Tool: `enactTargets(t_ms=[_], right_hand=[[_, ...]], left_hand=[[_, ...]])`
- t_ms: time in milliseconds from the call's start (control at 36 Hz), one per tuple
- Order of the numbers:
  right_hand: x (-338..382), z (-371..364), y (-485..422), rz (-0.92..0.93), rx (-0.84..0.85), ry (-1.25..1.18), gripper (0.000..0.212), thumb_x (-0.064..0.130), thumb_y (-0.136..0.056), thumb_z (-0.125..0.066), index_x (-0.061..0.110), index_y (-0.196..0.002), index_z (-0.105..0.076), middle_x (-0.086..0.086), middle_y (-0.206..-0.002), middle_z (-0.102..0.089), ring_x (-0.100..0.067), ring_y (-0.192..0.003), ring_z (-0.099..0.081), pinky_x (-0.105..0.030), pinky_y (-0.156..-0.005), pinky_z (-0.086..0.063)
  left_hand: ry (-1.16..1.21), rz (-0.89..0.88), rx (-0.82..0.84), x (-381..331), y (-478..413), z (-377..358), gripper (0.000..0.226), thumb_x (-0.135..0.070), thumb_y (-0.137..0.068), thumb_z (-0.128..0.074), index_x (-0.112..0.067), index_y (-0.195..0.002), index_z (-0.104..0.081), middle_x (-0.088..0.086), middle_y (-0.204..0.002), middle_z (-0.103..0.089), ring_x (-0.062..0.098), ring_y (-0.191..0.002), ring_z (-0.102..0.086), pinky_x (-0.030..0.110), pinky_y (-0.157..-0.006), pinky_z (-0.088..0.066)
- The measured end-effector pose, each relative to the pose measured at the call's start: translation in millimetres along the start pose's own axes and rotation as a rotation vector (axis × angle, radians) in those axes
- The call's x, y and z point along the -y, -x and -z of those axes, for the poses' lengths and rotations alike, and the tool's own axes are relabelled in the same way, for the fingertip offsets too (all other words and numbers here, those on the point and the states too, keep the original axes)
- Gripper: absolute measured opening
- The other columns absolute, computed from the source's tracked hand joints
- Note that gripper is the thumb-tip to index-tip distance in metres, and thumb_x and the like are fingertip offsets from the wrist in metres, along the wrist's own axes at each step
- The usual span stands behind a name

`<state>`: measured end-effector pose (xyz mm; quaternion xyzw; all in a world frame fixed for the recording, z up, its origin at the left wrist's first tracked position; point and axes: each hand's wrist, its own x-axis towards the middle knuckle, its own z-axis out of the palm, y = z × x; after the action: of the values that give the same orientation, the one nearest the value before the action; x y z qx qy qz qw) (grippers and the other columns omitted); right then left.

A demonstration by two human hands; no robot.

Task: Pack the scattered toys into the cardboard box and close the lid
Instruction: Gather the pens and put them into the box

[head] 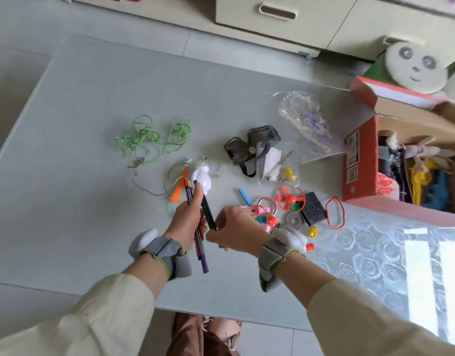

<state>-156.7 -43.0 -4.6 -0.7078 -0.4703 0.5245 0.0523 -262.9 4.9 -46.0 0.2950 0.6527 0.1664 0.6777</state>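
My left hand [186, 217] grips a bundle of pens [201, 249], purple and red, upright over the grey table [92, 98]. My right hand [234, 231] pinches the lower end of a dark green pen [207, 209] that also lies against my left fingers. Just beyond stand a white figure toy [202, 176] and an orange dart [178, 191]. A pile of small colourful toys [267, 214], a red propeller [290, 197] and a red ring [335, 213] lie to the right. The open red cardboard box [360, 163] at far right holds several toys.
A tangle of green string [150, 138] lies at the back left. A dark pouch [249, 145], a clear case of small parts [277, 164] and a clear plastic bag [307, 122] sit mid-table. A panda face cushion [416, 68] stands behind the box, by cream drawers [277, 19].
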Motion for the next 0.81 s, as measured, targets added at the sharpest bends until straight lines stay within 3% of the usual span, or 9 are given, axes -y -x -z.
enactTargets(t_ms=[56,139,194,250,361,500,583,695,806], right_hand=[[8,5,5,0.03,-0.041,-0.005,0.02,0.023,-0.08,-0.062,0.003,-0.081,-0.059,-0.014,-0.077,-0.073,-0.019,-0.06,-0.064,-0.029,-0.063,-0.056],[16,7,6,0.069,-0.121,0.032,0.029,0.024,-0.079,-0.063,-0.002,-0.092,-0.059,-0.017,-0.085,-0.07,-0.028,-0.075,-0.067,-0.038,-0.071,-0.057],[18,9,6,0.094,-0.186,0.04,0.032,0.024,-0.08,-0.064,-0.002,-0.097,-0.056,-0.015,-0.085,-0.064,-0.03,-0.078,-0.063,-0.036,-0.066,-0.052],[18,13,7,0.106,-0.242,0.005,0.029,0.022,-0.08,-0.064,-0.001,-0.096,-0.056,-0.012,-0.081,-0.057,-0.028,-0.076,-0.054,-0.03,-0.058,-0.04],[13,20,4,0.088,-0.326,-0.097,0.028,0.033,-0.083,-0.064,0.01,-0.089,-0.048,-0.007,-0.086,-0.054,-0.022,-0.076,-0.049,-0.027,-0.064,-0.034],[24,32,-3,-0.045,-0.201,-0.372,0.052,0.046,-0.094,-0.044,0.01,-0.131,-0.038,-0.012,-0.117,-0.058,-0.025,-0.101,-0.058,-0.034,-0.087,-0.047],[42,41,-3,-0.09,-0.153,-0.759,0.038,0.04,-0.096,-0.041,0.011,-0.12,-0.04,-0.018,-0.096,-0.063,-0.03,-0.069,-0.065,-0.044,-0.068,-0.056],[45,63,-7,-0.135,-0.302,-0.777,0.032,0.041,-0.098,-0.033,0.014,-0.112,-0.043,-0.007,-0.077,-0.059,-0.016,-0.046,-0.056,-0.021,-0.038,-0.043],[34,91,-1,-0.128,-0.357,-0.968,0.047,0.047,-0.098,-0.03,0.005,-0.104,-0.052,-0.007,-0.069,-0.059,-0.019,-0.047,-0.056,-0.026,-0.043,-0.045]], left_hand=[[-0.071,-0.026,0.018,-11,3,-8,0.056,-0.075,-0.068,-0.052,-0.02,-0.073,-0.054,-0.003,-0.064,-0.049,0.017,-0.061,-0.049,0.029,-0.062,-0.043],[-0.062,-0.089,0.024,-20,2,-17,0.033,-0.038,-0.089,-0.057,-0.015,-0.066,-0.048,0.0,-0.058,-0.041,0.018,-0.052,-0.039,0.026,-0.052,-0.033],[-0.066,-0.135,0.0,-25,0,-21,0.031,-0.026,-0.094,-0.051,-0.015,-0.065,-0.046,-0.002,-0.052,-0.042,0.017,-0.05,-0.038,0.026,-0.05,-0.031],[-0.024,-0.159,-0.004,-32,-2,-25,0.035,-0.03,-0.096,-0.048,-0.016,-0.064,-0.043,-0.007,-0.044,-0.041,0.014,-0.046,-0.037,0.023,-0.046,-0.031],[0.079,-0.111,-0.021,-52,-5,-33,0.038,-0.041,-0.095,-0.047,-0.017,-0.068,-0.037,-0.001,-0.053,-0.035,0.007,-0.031,-0.037,0.012,-0.033,-0.031],[0.153,-0.09,0.061,-75,-14,-37,0.036,-0.032,-0.097,-0.047,-0.011,-0.068,-0.043,0.002,-0.053,-0.046,0.006,-0.034,-0.049,0.014,-0.04,-0.044],[0.011,-0.139,0.088,-87,-15,-43,0.037,-0.037,-0.094,-0.051,-0.013,-0.066,-0.045,-0.002,-0.049,-0.049,0.007,-0.034,-0.048,0.017,-0.041,-0.042],[0.043,-0.093,0.156,-116,-17,-67,0.039,-0.04,-0.094,-0.051,-0.016,-0.064,-0.042,-0.006,-0.046,-0.044,0.008,-0.033,-0.046,0.013,-0.035,-0.036],[0.136,-0.081,0.229,-140,-9,-100,0.038,-0.038,-0.095,-0.049,-0.017,-0.065,-0.039,-0.01,-0.038,-0.038,0.006,-0.032,-0.04,0.012,-0.039,-0.037]])
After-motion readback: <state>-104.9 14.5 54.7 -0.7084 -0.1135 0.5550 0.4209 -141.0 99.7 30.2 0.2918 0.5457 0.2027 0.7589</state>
